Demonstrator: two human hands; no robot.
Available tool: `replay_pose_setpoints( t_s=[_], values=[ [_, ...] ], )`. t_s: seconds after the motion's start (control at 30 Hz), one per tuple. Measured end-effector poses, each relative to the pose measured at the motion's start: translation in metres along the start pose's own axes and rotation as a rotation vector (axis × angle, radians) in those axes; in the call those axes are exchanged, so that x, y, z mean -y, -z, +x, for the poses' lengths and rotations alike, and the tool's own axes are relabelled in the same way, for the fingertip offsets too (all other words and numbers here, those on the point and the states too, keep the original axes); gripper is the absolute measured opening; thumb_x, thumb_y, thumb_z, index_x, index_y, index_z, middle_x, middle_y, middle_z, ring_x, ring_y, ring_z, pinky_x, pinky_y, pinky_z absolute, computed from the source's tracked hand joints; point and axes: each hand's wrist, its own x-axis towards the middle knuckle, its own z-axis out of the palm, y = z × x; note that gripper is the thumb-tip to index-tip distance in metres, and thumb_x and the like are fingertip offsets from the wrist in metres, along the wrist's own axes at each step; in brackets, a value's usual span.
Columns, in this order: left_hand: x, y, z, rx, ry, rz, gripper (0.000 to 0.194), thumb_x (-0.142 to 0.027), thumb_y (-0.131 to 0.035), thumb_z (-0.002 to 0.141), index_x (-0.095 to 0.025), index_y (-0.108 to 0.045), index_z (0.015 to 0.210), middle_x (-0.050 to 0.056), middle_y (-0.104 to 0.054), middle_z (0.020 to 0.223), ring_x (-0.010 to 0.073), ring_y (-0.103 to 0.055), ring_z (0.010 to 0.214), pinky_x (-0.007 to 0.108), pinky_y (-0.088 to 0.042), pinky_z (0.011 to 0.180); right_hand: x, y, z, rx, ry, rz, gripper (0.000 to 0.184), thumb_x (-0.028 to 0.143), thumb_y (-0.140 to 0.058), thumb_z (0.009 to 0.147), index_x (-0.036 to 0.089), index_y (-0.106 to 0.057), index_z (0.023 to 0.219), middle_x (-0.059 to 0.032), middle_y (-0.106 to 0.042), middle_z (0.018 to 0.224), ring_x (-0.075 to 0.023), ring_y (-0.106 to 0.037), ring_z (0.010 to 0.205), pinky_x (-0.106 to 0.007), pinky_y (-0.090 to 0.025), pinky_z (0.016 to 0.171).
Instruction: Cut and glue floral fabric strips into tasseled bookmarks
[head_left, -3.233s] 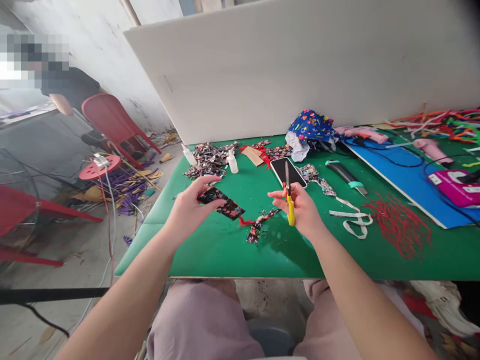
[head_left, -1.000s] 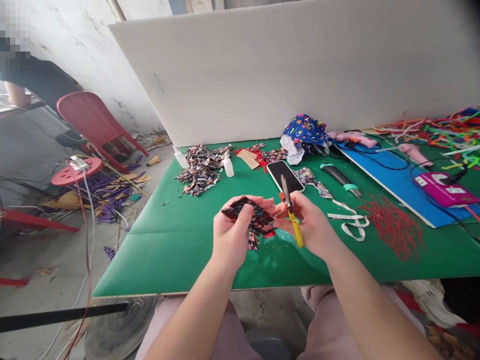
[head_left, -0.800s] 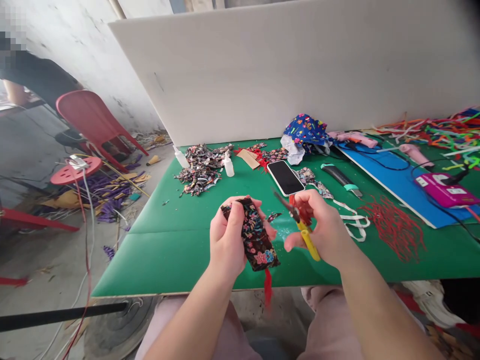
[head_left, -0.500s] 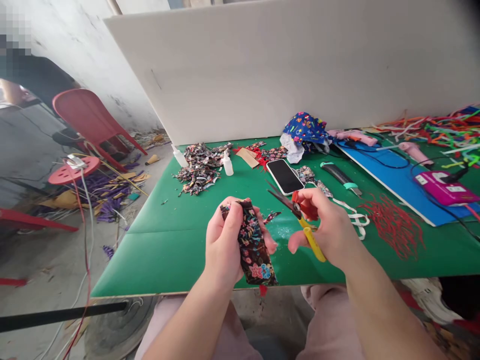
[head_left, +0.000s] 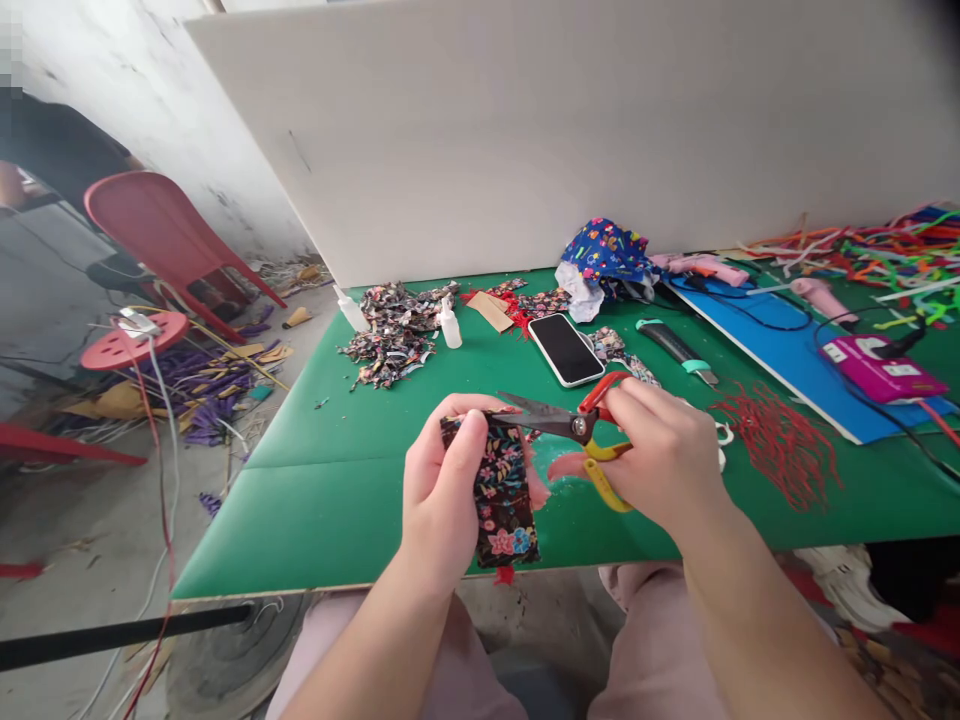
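My left hand (head_left: 448, 480) is closed on a dark floral fabric piece (head_left: 504, 500), thumb on its top face, over the front edge of the green table (head_left: 352, 520). A bit of red shows below the fabric's lower end. My right hand (head_left: 660, 450) grips scissors (head_left: 577, 428) with one red and one yellow handle. Their blades are parted and point left, at the upper edge of the fabric by my left thumb. Whether the blades have cut into it I cannot tell. Beyond the hands lie a phone (head_left: 566, 350) and a heap of floral scraps (head_left: 394, 330).
Two small white bottles (head_left: 450, 325) stand by the scraps. To the right are a utility knife (head_left: 677, 352), red threads (head_left: 784, 440), a blue board (head_left: 772, 350), pink glue guns (head_left: 825, 300) and a magenta power strip (head_left: 881, 368). A person (head_left: 67, 150) is at far left, near a red chair (head_left: 150, 230).
The scissors have swung down and left, from beside the fabric to its upper edge. The floral fabric hangs straighter in my left hand. The view has shifted slightly.
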Motion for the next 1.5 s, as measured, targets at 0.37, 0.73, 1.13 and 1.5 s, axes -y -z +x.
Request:
replay_pose_setpoints(
  t_s=[0.37, 0.73, 1.13, 1.5],
  values=[
    [-0.009, -0.009, -0.004, -0.089, 0.003, 0.011, 0.008, -0.029, -0.053, 0.078, -0.024, -0.059, 0.078, -0.001, -0.060, 0.057, 0.0151, -0.060, 0.043, 0.023, -0.042, 0.036, 0.001, -0.004, -0.002, -0.022, -0.006, -0.076, 0.047, 0.065, -0.052, 0.075, 0.019, -0.048, 0.063, -0.0008, -0.050, 0.059, -0.0133, -0.045, 0.057, -0.027, -0.028, 0.052],
    [-0.002, 0.005, 0.001, -0.010, 0.060, 0.027, 0.015, -0.038, -0.057, 0.079, -0.024, -0.060, 0.085, -0.001, -0.063, 0.060, 0.0162, -0.060, 0.043, 0.026, -0.047, 0.039, 0.004, -0.005, -0.002, -0.050, -0.030, -0.133, 0.052, 0.069, -0.049, 0.074, 0.020, -0.047, 0.058, -0.0011, -0.049, 0.056, -0.0130, -0.043, 0.055, -0.027, -0.025, 0.050],
    [-0.010, -0.002, -0.002, -0.104, 0.068, 0.092, 0.009, -0.024, -0.059, 0.073, -0.024, -0.060, 0.082, -0.004, -0.056, 0.053, 0.0149, -0.057, 0.040, 0.024, -0.046, 0.037, 0.001, -0.002, -0.002, 0.001, 0.010, -0.142, 0.052, 0.070, -0.049, 0.073, 0.019, -0.047, 0.060, -0.0014, -0.049, 0.057, -0.0138, -0.046, 0.057, -0.027, -0.026, 0.050],
    [-0.015, 0.005, 0.003, -0.071, 0.115, 0.294, 0.017, -0.027, -0.062, 0.068, -0.019, -0.058, 0.083, -0.004, -0.058, 0.055, 0.0129, -0.057, 0.042, 0.022, -0.048, 0.041, -0.001, -0.003, -0.002, 0.051, 0.042, -0.223, 0.052, 0.069, -0.049, 0.074, 0.019, -0.049, 0.059, 0.0001, -0.048, 0.057, -0.0127, -0.045, 0.058, -0.026, -0.023, 0.049]
  ],
)
